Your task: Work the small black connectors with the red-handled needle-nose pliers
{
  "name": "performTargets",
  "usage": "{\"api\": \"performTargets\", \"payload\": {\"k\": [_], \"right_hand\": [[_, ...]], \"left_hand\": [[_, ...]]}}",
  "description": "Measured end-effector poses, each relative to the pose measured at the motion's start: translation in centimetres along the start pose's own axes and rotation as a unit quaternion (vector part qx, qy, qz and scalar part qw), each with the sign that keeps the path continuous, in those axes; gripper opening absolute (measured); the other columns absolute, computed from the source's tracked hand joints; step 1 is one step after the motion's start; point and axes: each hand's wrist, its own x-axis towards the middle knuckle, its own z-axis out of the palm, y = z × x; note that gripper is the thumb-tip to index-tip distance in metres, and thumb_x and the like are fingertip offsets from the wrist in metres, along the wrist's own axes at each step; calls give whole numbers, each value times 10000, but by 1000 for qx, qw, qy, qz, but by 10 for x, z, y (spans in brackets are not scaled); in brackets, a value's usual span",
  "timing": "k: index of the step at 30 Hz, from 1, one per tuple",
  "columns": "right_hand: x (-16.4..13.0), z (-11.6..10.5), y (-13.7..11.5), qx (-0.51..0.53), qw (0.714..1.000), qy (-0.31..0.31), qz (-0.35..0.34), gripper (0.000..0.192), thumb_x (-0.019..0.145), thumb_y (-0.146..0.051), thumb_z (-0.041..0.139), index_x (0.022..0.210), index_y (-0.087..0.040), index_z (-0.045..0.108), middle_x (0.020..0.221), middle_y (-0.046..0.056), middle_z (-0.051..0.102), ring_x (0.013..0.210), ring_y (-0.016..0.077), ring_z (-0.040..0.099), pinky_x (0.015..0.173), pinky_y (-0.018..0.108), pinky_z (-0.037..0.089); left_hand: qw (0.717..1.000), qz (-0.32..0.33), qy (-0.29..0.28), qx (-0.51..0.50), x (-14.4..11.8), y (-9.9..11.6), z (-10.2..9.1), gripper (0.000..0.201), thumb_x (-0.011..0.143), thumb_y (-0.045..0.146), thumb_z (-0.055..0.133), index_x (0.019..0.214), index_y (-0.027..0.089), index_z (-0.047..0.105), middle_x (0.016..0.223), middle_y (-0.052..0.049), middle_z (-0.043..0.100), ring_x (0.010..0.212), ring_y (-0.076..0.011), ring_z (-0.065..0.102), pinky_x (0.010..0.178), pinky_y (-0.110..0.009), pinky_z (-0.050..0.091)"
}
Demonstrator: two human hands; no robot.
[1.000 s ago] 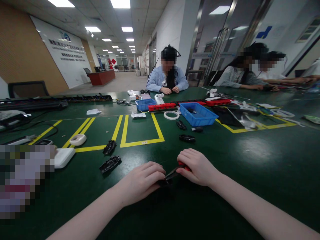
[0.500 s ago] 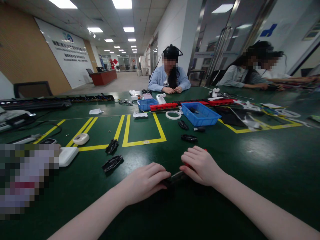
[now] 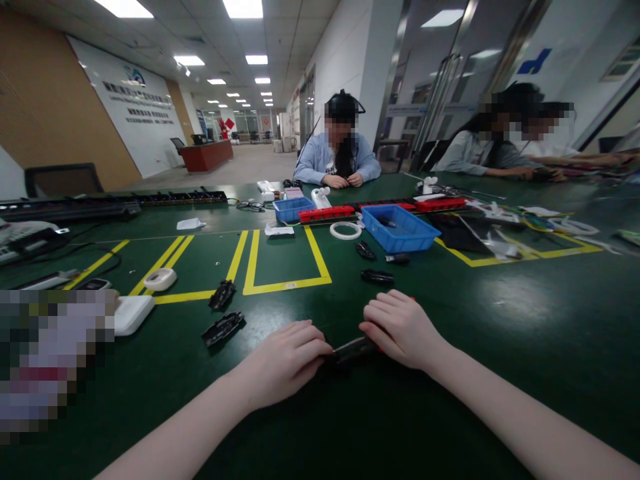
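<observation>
My right hand (image 3: 400, 330) is closed around a tool with a red handle. Its dark, metallic-looking front part (image 3: 356, 347) points left toward my other hand, but its exact kind is hidden by my fingers. My left hand (image 3: 293, 353) is closed, fingertips pressed down on a small black piece (image 3: 340, 359) that is mostly covered and hard to tell from the dark table. The tool's tip meets or nearly meets my left fingertips. Left of my hands lie two black plastic shells (image 3: 223, 329) (image 3: 222, 294). Beyond my right hand is another black plastic piece (image 3: 377, 277).
A blue bin (image 3: 400, 230) stands ahead, with a white ring (image 3: 345, 231) beside it. Red strips (image 3: 327, 214) lie farther back. A tape roll (image 3: 160, 279) and a white box (image 3: 134, 315) are at left. Co-workers sit across the table (image 3: 450, 373).
The visible part of the tool has shifted and tilted slightly between my hands. My left hand has moved a little left, and both hands stay closed.
</observation>
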Motion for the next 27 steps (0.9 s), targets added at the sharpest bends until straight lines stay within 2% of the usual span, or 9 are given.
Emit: {"api": "performTargets", "payload": {"k": [3,9,15,20,23,27], "right_hand": [[0,0,2,3,1000,6,14,424,1028,-374,334,695,-199,530,664,34,604,614,159,461,649,345,302],[-1,0,5,17,999,13,47,422,1032,-358,326,712,-199,551,683,35,633,612,154,487,650,340,319],[-1,1,10,23,995,14,94,408,1035,-368,334,751,-198,573,704,40,646,637,166,514,673,342,336],[1,1,9,33,994,-13,107,354,1029,-355,367,806,-202,596,773,43,668,722,180,568,725,345,379],[1,1,8,41,993,-34,107,315,1019,-345,401,828,-204,607,829,49,672,783,189,593,764,355,409],[-2,-6,15,49,992,-71,97,265,996,-366,454,909,-208,649,975,71,669,897,205,617,815,376,454]], "left_hand": [[1000,-3,0,-7,0,-2,1,229,962,98,488,1128,202,607,1128,-49,659,1065,-189,629,1127,-439,430],[999,-26,10,-36,0,2,-1,232,899,78,531,1072,192,636,1094,-50,664,1068,-197,604,1106,-435,446],[997,-49,-3,-61,2,8,-8,113,881,204,615,988,183,644,1058,-47,667,1034,-204,619,1165,-478,370],[997,-68,-4,-46,3,8,-8,127,874,286,673,912,174,628,1044,-48,665,1015,-204,631,1158,-500,381],[996,-82,0,-31,3,7,-6,126,882,283,667,948,181,633,1035,-48,662,1038,-218,619,1132,-516,412],[995,-94,2,-25,2,6,-4,131,895,269,645,1004,198,629,1063,-37,666,1050,-215,626,1156,-537,379]]}}
